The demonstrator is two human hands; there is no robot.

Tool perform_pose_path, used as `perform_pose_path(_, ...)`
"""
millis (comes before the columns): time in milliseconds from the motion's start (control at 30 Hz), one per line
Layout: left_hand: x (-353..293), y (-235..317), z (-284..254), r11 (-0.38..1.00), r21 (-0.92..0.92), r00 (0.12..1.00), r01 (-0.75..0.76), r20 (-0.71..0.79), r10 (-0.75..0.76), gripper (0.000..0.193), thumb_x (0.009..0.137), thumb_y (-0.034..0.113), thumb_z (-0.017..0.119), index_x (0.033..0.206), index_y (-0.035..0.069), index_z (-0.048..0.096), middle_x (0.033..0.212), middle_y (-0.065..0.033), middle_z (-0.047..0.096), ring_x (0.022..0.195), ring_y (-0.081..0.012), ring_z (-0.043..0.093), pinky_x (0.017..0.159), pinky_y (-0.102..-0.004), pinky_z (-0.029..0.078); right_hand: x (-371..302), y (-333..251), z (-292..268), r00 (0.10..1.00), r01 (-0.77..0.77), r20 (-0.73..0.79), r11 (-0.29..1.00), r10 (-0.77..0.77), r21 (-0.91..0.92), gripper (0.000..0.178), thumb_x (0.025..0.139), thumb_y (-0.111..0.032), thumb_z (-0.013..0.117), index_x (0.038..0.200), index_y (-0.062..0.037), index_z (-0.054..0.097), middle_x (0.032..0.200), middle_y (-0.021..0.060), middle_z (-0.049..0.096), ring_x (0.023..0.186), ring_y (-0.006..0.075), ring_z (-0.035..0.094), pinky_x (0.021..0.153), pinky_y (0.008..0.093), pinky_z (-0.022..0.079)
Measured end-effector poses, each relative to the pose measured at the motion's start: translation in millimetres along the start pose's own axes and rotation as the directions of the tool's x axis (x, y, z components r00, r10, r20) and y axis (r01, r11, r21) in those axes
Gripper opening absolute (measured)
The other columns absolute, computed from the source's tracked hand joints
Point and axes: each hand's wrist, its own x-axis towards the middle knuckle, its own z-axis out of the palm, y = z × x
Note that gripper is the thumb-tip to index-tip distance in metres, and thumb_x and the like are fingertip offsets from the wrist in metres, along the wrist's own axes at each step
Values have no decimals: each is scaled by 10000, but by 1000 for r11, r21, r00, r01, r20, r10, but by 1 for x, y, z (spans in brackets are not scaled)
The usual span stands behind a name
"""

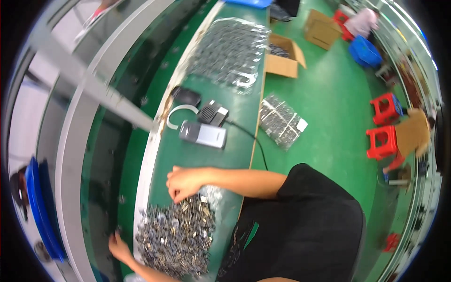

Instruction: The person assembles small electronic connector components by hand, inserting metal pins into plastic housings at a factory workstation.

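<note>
A large heap of small grey and brass-coloured metal parts [176, 239] covers the near end of the green workbench [174, 157]. At the heap's upper edge is my right hand [184, 183], its fingers bent down and together among the parts. Whatever it pinches is too small to make out. My left hand [120, 248] is past the bench's white left edge, beside the heap and apart from it. Its fingers are drawn together at the tips, and any small piece in them cannot be made out. A clear plastic bag [213, 192] lies partly under my right forearm.
Farther up the bench are a silver-grey handheld device [203, 134], a black corded device [213, 113], a white ring [181, 110] and a plastic-wrapped sheet of parts [230, 49]. A cardboard box [282, 66] and a wrapped pack [282, 121] stand right. Red stools [381, 142] and seated people are farther off.
</note>
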Motion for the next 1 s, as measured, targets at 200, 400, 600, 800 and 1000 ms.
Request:
perform_pose_path(200,-67,81,-85,984,-37,908,175,-381,-176,215,868,186,673,906,-24,698,799,-157,666,706,-233,593,682,-358,495,-9,6,-10,988,-55,-127,961,92,271,125,756,-172,652,804,-67,700,796,47,643,773,208,595,728,364,450)
perform_pose_path(400,-107,49,-120,962,-36,898,271,-351,-267,265,887,200,619,971,-47,667,883,-176,657,800,-245,594,748,-362,483,11,-1,0,934,137,-356,943,-21,303,138,800,-140,651,883,-39,693,793,77,627,681,201,614,624,324,492)
perform_pose_path(600,-153,-9,-123,931,-67,879,358,-313,-360,319,906,213,565,1035,-70,636,967,-196,648,893,-257,596,815,-367,471,14,-3,0,912,0,-360,878,196,479,207,787,-51,578,958,-34,693,797,74,636,673,189,609,642,315,504)
perform_pose_path(800,-202,-109,-102,906,-99,872,412,-247,-423,377,925,227,510,1100,-93,605,1052,-215,638,987,-270,597,882,-371,460,9,15,-8,877,-9,-232,497,420,868,224,809,2,569,1022,-5,640,776,56,637,583,88,560,541,219,451)
perform_pose_path(1000,-273,-138,-108,859,-101,836,501,-200,-511,396,920,209,473,1134,-105,584,1084,-196,628,1022,-268,585,925,-370,445,7,7,-13,834,28,-280,470,475,882,310,830,1,597,1140,-3,604,791,56,635,647,105,581,608,247,489)
